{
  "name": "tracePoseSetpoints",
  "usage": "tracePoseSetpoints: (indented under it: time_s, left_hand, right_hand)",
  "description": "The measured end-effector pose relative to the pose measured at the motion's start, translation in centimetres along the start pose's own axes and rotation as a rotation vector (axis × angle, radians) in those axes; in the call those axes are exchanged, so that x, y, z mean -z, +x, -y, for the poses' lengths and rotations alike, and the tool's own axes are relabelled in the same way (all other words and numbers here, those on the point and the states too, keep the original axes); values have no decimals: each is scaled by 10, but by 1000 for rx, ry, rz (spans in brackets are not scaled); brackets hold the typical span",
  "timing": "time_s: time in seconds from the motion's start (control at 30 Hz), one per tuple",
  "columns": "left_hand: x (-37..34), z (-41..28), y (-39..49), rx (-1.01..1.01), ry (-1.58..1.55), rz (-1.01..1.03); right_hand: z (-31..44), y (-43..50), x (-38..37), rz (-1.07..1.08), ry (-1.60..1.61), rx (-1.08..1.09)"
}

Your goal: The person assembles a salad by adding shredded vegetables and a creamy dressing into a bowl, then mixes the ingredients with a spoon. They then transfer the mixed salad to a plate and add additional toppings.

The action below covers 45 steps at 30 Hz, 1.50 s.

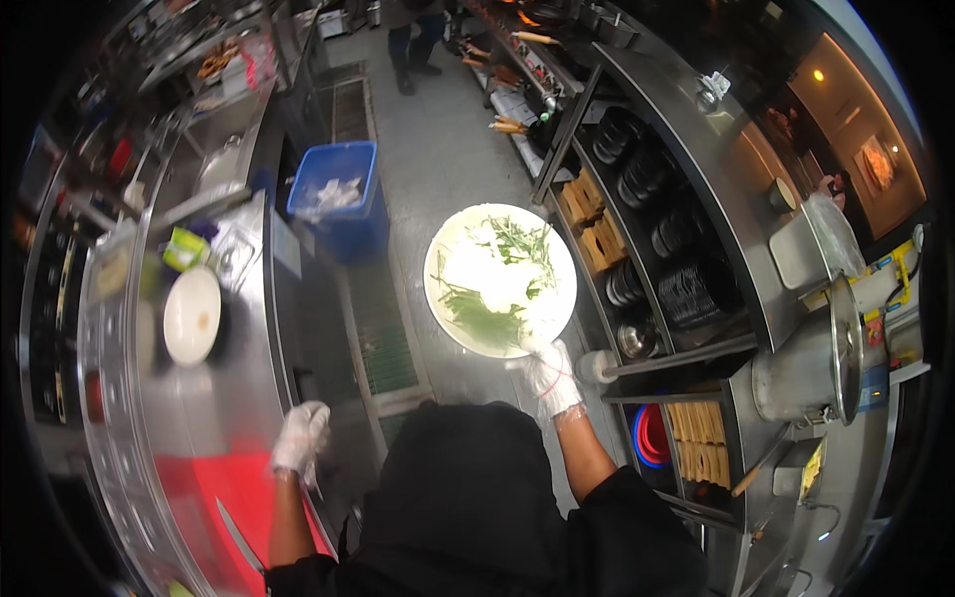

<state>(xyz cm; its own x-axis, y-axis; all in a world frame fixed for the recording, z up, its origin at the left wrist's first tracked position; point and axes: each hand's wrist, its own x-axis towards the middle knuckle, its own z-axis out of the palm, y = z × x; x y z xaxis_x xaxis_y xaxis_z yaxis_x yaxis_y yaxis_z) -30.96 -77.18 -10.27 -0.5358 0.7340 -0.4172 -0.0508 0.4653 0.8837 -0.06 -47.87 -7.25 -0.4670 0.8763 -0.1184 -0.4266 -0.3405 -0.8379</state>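
Observation:
My right hand (550,375), in a clear plastic glove with a red band at the wrist, grips the near rim of a round white bowl (440,317). The bowl is held out over the floor. Long cut green leaves (522,239) lie around its inside, and glare washes out the middle. My left hand (301,435), also gloved, has curled fingers and hangs by the steel counter's edge; whether anything is inside it is hidden. Beside that arm lies a red cutting board (224,485) with a knife (239,533) on it.
On the left steel counter (179,418) stands a white oval bowl (192,317). A blue bin (336,216) with white waste stands ahead. Shelves of black dishes (690,295) line the right, below a large steel pot (798,380). A person (414,45) stands farther up the aisle.

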Motion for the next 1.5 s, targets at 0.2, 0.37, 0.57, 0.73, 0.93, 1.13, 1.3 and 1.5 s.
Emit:
tracePoseSetpoints:
  time_s: [0.2,0.37,0.57,0.73,0.93,1.13,1.3,1.5]
  left_hand:
    - [23,-34,99,-421,618,-139]
    - [-3,24,182,-399,1358,145]
    - [-63,142,203,56,1122,271]
    - [-80,194,185,49,968,316]
    - [-4,343,90,21,1004,455]
    - [68,252,234,-796,1583,476]
    - [72,117,247,-535,631,73]
    - [-42,15,87,-456,-453,587]
  right_hand:
    - [-17,18,4,26,82,104]
    - [-13,77,15,59,10,133]
    - [22,127,5,71,-75,143]
    - [24,89,-4,81,-159,106]
    - [-68,-95,-20,139,-86,102]
    - [-56,-72,-45,17,-68,72]
    - [-92,-144,-18,159,-351,253]
    - [-124,-209,7,119,-183,157]
